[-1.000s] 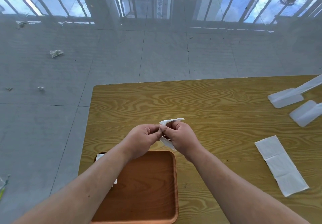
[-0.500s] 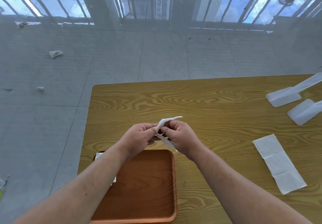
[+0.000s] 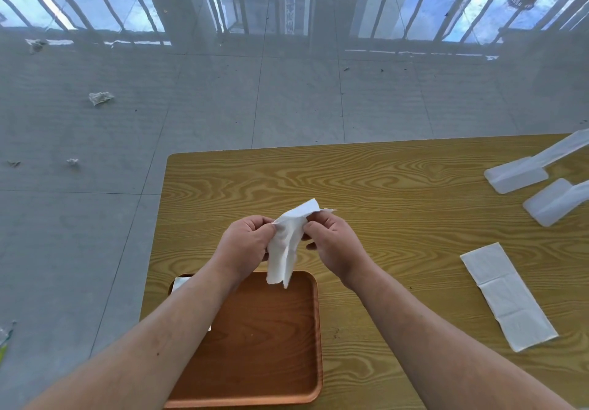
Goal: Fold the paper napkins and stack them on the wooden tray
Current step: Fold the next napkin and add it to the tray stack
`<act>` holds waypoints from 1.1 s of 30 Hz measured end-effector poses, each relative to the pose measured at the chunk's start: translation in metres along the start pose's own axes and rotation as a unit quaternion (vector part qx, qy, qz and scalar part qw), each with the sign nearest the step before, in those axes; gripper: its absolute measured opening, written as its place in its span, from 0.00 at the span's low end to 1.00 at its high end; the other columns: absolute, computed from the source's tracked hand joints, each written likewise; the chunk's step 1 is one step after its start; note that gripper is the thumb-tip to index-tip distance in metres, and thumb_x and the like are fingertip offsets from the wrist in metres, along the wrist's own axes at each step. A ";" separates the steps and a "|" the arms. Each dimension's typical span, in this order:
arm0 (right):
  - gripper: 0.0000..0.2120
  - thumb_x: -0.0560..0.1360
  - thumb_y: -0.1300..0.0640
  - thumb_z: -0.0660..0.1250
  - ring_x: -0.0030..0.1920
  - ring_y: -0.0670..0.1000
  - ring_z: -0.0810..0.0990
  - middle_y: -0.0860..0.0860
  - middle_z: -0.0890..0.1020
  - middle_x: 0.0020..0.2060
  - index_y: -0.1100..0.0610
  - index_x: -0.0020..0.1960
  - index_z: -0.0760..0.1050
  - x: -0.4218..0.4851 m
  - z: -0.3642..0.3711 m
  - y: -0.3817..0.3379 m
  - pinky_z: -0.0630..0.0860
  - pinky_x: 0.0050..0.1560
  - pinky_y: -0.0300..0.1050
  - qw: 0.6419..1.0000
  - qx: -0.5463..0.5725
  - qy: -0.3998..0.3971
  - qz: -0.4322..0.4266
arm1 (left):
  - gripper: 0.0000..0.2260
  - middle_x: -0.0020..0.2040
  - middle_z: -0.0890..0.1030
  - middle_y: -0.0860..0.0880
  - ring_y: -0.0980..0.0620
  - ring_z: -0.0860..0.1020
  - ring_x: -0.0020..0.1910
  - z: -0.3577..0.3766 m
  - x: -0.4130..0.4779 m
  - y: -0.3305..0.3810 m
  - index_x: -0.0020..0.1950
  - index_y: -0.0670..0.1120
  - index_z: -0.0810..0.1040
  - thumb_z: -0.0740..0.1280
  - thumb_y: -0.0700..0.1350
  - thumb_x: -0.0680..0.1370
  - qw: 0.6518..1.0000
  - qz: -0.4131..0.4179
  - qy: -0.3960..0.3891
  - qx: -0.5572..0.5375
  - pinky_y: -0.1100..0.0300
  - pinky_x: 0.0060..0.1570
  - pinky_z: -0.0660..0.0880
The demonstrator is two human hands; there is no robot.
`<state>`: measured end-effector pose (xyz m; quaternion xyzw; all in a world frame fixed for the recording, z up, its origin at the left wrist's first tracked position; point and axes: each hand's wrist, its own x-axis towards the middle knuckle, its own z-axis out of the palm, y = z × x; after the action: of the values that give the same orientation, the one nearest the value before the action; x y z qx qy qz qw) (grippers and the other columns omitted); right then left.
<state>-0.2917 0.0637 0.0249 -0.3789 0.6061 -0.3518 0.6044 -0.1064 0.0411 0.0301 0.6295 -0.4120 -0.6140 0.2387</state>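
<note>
Your left hand and right hand both pinch the top of a paper napkin hanging loose over the far edge of the wooden tray, near the table's left edge, while a second napkin lies flat by the right edge.

We see only a corner of a white napkin on the tray; the left forearm covers the rest of it and the tray's left side. The held napkin hides some fingertips of the left hand and the right hand. Two white plastic pieces run off the right edge. The floor scraps are too small to tell.
</note>
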 end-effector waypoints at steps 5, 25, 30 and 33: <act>0.11 0.73 0.55 0.62 0.39 0.47 0.82 0.49 0.84 0.37 0.49 0.35 0.80 0.002 -0.015 0.001 0.80 0.42 0.42 0.995 0.081 0.049 0.014 | 0.10 0.49 0.88 0.40 0.43 0.83 0.44 -0.007 0.004 0.000 0.48 0.44 0.87 0.69 0.49 0.77 0.998 -0.029 0.034 -0.045 0.49 0.46 0.79; 0.15 0.80 0.47 0.65 0.41 0.54 0.87 0.53 0.89 0.47 0.57 0.53 0.85 0.021 -0.060 0.034 0.82 0.42 0.50 0.974 0.069 0.068 0.204 | 0.12 0.47 0.89 0.44 0.49 0.86 0.40 -0.012 0.035 -0.023 0.55 0.44 0.85 0.65 0.48 0.82 0.986 -0.160 0.043 -0.023 0.55 0.38 0.83; 0.05 0.80 0.61 0.69 0.43 0.54 0.86 0.56 0.89 0.49 0.58 0.52 0.83 0.024 -0.064 0.047 0.81 0.44 0.51 0.975 -0.021 0.060 0.211 | 0.10 0.45 0.89 0.45 0.49 0.86 0.37 -0.010 0.034 -0.025 0.55 0.40 0.84 0.67 0.45 0.82 0.985 -0.167 0.029 0.011 0.57 0.33 0.80; 0.07 0.79 0.62 0.67 0.43 0.56 0.84 0.58 0.89 0.48 0.58 0.51 0.84 0.021 -0.063 0.046 0.81 0.45 0.56 0.982 -0.051 0.077 0.164 | 0.08 0.46 0.89 0.44 0.45 0.87 0.41 -0.008 0.033 -0.024 0.53 0.41 0.84 0.70 0.45 0.82 0.989 -0.139 0.040 0.042 0.53 0.38 0.83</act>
<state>-0.3556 0.0644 -0.0239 -0.2768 0.7220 -0.2443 0.5852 -0.0958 0.0256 -0.0078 0.7141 -0.3362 -0.5977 0.1406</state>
